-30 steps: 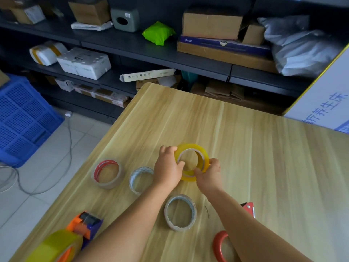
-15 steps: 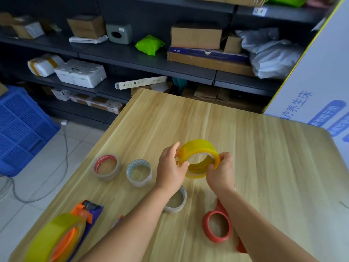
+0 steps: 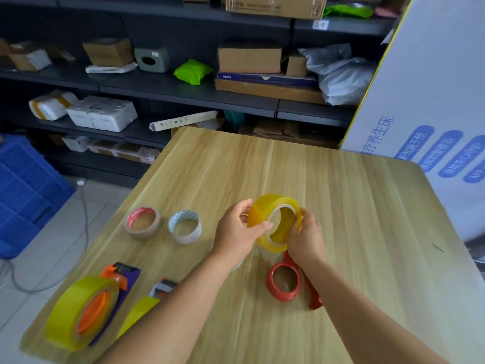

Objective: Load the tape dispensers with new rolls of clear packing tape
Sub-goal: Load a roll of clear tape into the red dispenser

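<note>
Both hands hold a yellowish clear tape roll (image 3: 265, 214) tilted above the middle of the wooden table (image 3: 341, 206). My left hand (image 3: 237, 233) grips its left edge, thumb across the core. My right hand (image 3: 305, 236) grips its right edge. Just below them, a red empty tape dispenser (image 3: 284, 282) lies on the table. At the front left, an orange and purple dispenser (image 3: 119, 274) carries a large yellow roll (image 3: 76, 311). Beside it, my left forearm partly hides a second loaded dispenser (image 3: 162, 287).
Two smaller rolls stand on the table's left side: a brown one with a red core (image 3: 143, 223) and a white one (image 3: 185, 227). A blue crate (image 3: 23, 190) sits on the floor at left. Dark shelves (image 3: 183, 90) with boxes run behind; a big white carton (image 3: 430, 101) stands right.
Both hands lifted the yellow roll off the table and tipped it from flat to nearly on edge. The view shifted, so the red dispenser now shows fully.
</note>
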### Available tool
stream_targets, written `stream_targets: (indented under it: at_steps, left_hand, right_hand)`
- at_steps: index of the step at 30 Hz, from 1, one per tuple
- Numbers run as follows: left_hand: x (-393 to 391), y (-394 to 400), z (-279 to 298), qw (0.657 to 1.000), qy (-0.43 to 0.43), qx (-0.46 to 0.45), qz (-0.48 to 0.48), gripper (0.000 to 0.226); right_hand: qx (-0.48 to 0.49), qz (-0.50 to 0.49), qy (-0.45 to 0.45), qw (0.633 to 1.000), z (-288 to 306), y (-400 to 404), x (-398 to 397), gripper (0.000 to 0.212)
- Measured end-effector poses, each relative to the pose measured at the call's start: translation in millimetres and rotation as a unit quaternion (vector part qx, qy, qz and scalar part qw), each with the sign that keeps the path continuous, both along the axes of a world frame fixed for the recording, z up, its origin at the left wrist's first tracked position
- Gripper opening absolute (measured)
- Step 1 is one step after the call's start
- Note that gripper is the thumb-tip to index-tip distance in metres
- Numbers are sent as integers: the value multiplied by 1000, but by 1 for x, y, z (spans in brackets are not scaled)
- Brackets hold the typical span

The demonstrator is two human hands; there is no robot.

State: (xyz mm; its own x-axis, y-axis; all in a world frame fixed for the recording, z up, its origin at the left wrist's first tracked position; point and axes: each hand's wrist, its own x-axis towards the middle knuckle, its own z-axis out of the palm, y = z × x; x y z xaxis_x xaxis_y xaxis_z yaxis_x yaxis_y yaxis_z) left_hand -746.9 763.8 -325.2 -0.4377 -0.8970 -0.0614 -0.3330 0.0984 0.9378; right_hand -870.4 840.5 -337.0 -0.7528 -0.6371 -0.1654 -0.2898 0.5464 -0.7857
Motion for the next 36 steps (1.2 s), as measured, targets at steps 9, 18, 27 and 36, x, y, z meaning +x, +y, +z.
stream_targets:
  at_steps: [9,18,27,36]
  left_hand:
    - [-5,13,1,998,-21,46,37,54]
    - [4,26,-19,994,-18,105,-7,63]
    - [9,20,-17,994,-76,-10,-79,58]
    - [7,20,-15,982,-98,-89,-138,57]
  right_hand:
    - [26,32,0,999,-1,26,2,56]
    - [-6,-21,-103,994,-7,32,0,39]
    - [-79,56,-8,995,-2,40,-1,64]
    - [-93,87,39,991,-2,44,-1,67]
